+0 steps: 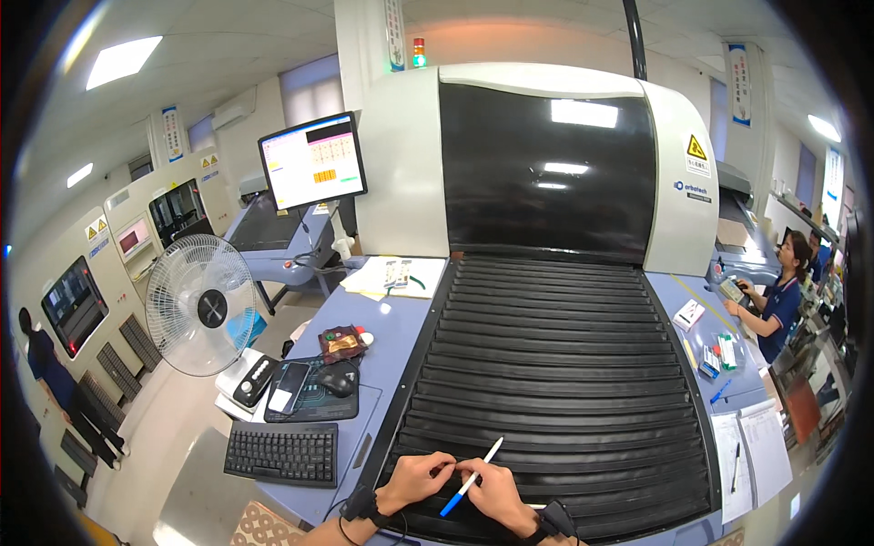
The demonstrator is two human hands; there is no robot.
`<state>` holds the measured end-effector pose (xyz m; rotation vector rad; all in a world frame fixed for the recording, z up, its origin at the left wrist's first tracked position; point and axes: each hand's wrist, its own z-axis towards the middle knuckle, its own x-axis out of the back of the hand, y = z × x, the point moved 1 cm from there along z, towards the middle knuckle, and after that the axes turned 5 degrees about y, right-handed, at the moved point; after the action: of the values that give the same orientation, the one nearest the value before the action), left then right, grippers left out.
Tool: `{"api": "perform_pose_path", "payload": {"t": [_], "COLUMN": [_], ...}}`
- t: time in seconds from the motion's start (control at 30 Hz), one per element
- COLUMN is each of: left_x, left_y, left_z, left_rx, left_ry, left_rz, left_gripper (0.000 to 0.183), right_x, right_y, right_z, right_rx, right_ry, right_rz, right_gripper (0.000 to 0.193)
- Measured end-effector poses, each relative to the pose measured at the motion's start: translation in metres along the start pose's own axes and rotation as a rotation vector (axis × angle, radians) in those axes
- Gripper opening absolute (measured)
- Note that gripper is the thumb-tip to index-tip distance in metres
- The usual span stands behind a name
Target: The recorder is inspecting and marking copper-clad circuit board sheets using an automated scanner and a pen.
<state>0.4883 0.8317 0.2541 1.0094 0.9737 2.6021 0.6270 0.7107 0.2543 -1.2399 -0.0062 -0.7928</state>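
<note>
My left hand (417, 480) and my right hand (499, 494) meet over the near end of a black ribbed conveyor bed (555, 364). A white pen with a blue end (462, 490) lies slantwise across my right fingers, which are curled and keep hold of it. Its blue end points down toward me. The left fingers are closed in a pinch, and their tips touch or nearly touch the right fingertips. Whatever small thing may be between them is hidden. Dark bands (362, 503) circle both wrists.
Beyond the bed stands a large machine with a dark cover (546, 173). At left are a keyboard (282, 452), mouse (338, 379), phone (289, 388), monitor (313, 162) and fan (202, 305). An open notebook (765, 450) lies right; a co-worker (785, 300) sits beyond. Another person (59, 364) stands far left.
</note>
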Motion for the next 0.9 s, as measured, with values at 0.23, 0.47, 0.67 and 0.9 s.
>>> {"api": "perform_pose_path", "payload": {"t": [0.23, 0.47, 0.67, 0.9], "left_x": [0.002, 0.001, 0.013, 0.022], "left_y": [0.003, -0.002, -0.007, -0.010], "left_z": [-0.002, -0.001, 0.008, 0.013], "left_rx": [0.006, 0.026, 0.083, 0.093], "left_ry": [0.022, 0.058, 0.230, 0.329], "left_rz": [0.076, 0.017, 0.109, 0.122], "left_gripper": [0.017, 0.014, 0.012, 0.013], "right_x": [-0.001, 0.003, 0.019, 0.032], "right_y": [-0.006, 0.003, 0.003, -0.002], "right_z": [-0.004, -0.002, 0.007, 0.017], "right_rx": [0.056, 0.084, 0.111, 0.047], "right_ry": [-0.012, -0.015, 0.147, 0.312], "right_rz": [-0.022, -0.043, -0.067, -0.050], "right_gripper": [0.023, 0.026, 0.030, 0.034]}}
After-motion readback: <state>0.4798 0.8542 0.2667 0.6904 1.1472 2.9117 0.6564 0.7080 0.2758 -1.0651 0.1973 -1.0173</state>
